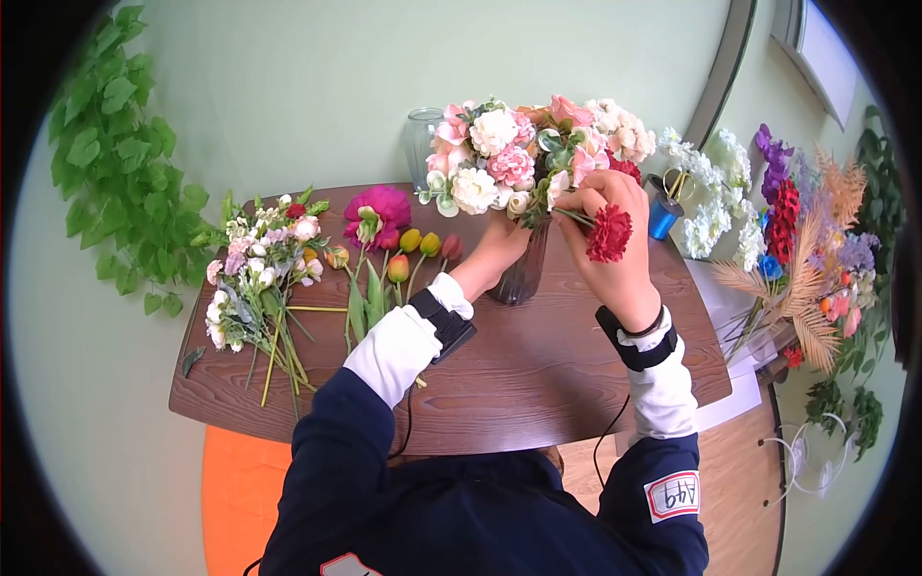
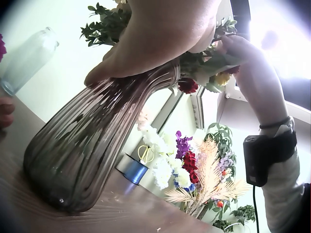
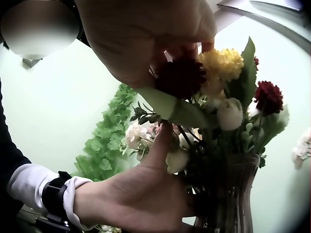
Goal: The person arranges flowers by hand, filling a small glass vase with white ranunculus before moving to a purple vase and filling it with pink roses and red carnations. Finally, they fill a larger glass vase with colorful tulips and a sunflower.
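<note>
A ribbed, brownish glass vase point(image 2: 82, 145) full of mixed flowers stands at the back middle of the table, slanting in the left wrist view. My left hand point(image 1: 495, 252) grips it round the neck, just below the blossoms. At the bouquet's right side, my right hand point(image 1: 615, 259) has its fingers curled about the stem of a dark red carnation point(image 1: 610, 233), whose head leans out towards me. The fingertips are partly hidden among petals. Beside them in the right wrist view are a yellow blossom point(image 3: 223, 63) and a white tulip point(image 3: 230, 114).
Loose flowers point(image 1: 264, 250) and several tulips point(image 1: 399, 269) lie on the table's left, near a large magenta bloom point(image 1: 376, 216). Behind stands a clear glass vase point(image 1: 420, 144). To the right are a blue ribbon spool point(image 1: 663, 216), scissors point(image 1: 678, 184) and more flowers point(image 1: 788, 221).
</note>
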`<state>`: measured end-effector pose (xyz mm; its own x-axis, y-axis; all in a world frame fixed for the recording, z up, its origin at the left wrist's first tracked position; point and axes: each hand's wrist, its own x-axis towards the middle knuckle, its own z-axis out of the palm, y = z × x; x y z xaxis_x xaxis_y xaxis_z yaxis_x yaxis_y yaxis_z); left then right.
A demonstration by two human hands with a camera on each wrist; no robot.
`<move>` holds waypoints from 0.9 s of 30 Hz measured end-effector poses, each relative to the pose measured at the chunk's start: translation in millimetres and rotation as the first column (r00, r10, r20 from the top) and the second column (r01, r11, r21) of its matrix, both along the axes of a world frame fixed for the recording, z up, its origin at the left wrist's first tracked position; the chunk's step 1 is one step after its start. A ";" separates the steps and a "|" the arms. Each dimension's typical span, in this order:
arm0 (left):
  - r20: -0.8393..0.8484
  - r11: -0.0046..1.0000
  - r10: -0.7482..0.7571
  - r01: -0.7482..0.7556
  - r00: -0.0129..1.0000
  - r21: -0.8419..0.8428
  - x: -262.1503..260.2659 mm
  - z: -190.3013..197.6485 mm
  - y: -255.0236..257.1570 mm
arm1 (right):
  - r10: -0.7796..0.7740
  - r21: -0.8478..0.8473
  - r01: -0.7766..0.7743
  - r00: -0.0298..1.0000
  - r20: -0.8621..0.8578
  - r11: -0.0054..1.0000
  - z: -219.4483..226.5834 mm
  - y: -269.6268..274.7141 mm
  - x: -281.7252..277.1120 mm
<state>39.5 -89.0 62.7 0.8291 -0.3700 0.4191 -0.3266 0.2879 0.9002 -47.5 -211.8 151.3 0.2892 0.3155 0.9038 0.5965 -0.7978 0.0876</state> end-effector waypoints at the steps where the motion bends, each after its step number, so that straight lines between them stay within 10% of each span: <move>1: -0.050 1.000 0.007 -0.008 0.999 -0.008 1.7 -0.4 -1.5 | -0.001 0.001 0.001 1.000 -0.001 1.000 -2.3 0.6 1.4; 9: -0.087 0.997 0.029 -0.036 0.996 -0.073 5.8 -4.2 -7.9 | -0.243 -0.107 0.260 0.959 0.146 0.960 -22.8 -0.4 17.6; 19: 0.188 0.979 -0.129 0.095 0.974 0.179 14.4 0.3 16.9 | -0.017 0.139 0.008 0.998 0.060 0.990 -17.6 -6.8 8.0; 27: 0.421 0.889 0.134 -0.296 0.897 0.348 37.1 -22.7 5.7 | -0.048 0.144 0.031 0.992 0.113 0.989 -21.0 -4.6 6.5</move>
<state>76.7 -83.3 40.0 0.7163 -0.4011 0.5710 -0.6731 -0.1812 0.7170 -41.0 -216.5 130.4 0.1900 0.1727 0.9665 0.5567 -0.8298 0.0388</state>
